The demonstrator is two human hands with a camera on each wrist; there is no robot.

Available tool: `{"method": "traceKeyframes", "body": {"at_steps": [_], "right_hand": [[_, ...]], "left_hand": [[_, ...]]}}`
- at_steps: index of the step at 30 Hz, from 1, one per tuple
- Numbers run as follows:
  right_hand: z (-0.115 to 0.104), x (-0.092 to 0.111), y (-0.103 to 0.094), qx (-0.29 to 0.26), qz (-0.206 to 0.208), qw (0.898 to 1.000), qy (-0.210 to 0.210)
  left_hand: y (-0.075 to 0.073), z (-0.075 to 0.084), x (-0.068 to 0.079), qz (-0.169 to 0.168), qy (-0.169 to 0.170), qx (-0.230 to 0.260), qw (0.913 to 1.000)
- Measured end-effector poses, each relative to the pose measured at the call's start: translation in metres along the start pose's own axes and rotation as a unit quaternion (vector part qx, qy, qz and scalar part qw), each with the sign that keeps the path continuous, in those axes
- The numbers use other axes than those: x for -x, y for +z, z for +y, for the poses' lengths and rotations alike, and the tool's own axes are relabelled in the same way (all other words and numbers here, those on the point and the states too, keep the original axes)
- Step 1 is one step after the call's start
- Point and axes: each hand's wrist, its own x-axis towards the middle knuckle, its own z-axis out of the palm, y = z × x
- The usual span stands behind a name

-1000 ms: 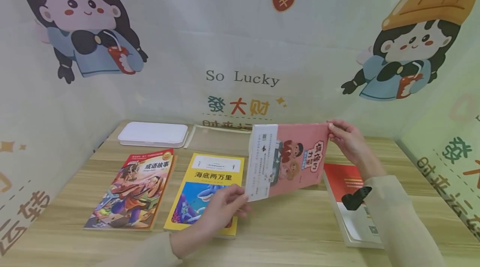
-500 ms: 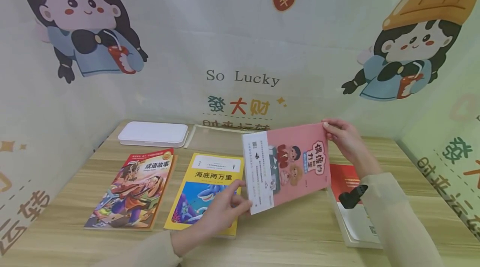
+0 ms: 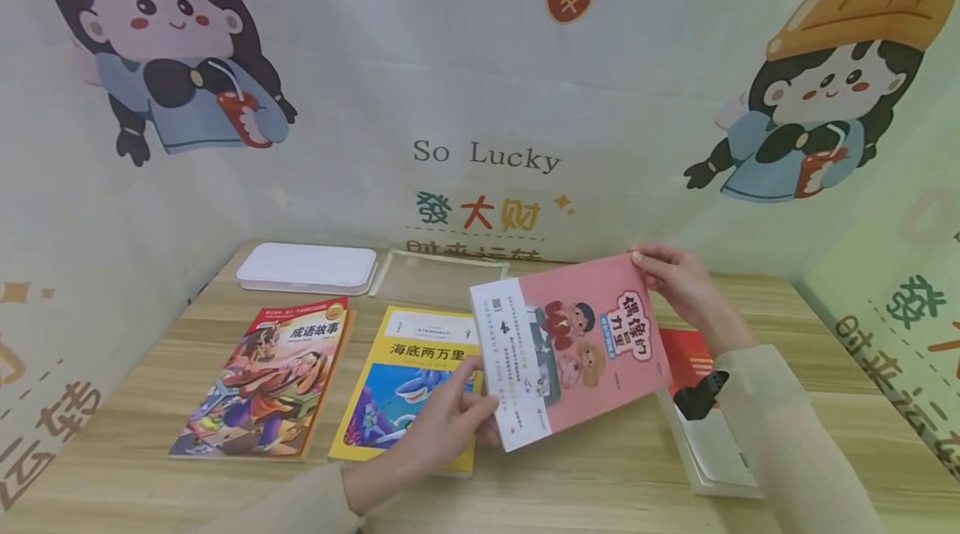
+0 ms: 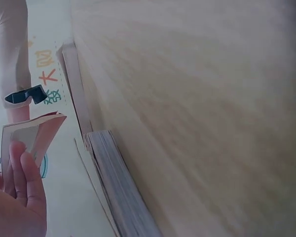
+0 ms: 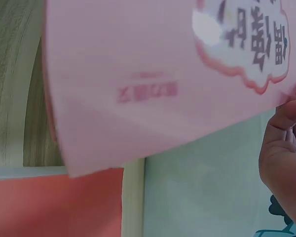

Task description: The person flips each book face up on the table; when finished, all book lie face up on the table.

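The pink book [image 3: 573,351], titled 偶像的力量, has moved lower and leftward; the left hand [image 3: 446,417] and the right hand [image 3: 675,284] pinch it above the surface [image 3: 570,476]. Nearby, the yellow book [image 3: 397,388] reads 海底两万里.

Wood-grain table [image 3: 570,476]: white case [image 3: 307,266], beige flat piece [image 3: 442,277] along back; red-topped book [image 3: 262,384] over left, yellow book [image 3: 401,376] beside it, red-and-white book [image 3: 711,451] right.

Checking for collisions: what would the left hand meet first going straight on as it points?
The left hand would likely meet the pink rectangular paper book with a white band, whose edge it pinches; depth beyond is unclear.
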Motion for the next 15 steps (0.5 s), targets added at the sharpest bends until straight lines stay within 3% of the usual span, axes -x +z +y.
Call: {"method": "traceKeyframes", "body": {"at_steps": [6, 10, 15], "right_hand": [[0.003, 0.001, -0.005, 0.054, -0.033, 0.998, 0.003], [0.009, 0.003, -0.009, 0.119, -0.064, 0.991, 0.0], [0.017, 0.007, -0.015, 0.156, -0.089, 0.984, 0.017]], "left_hand": [[-0.001, 0.002, 0.001, 0.017, -0.01, 0.026, 0.9995], [-0.002, 0.003, -0.002, 0.028, -0.007, 0.057, 0.9979], [-0.002, 0.002, -0.004, 0.04, -0.011, 0.067, 0.9969]]}}
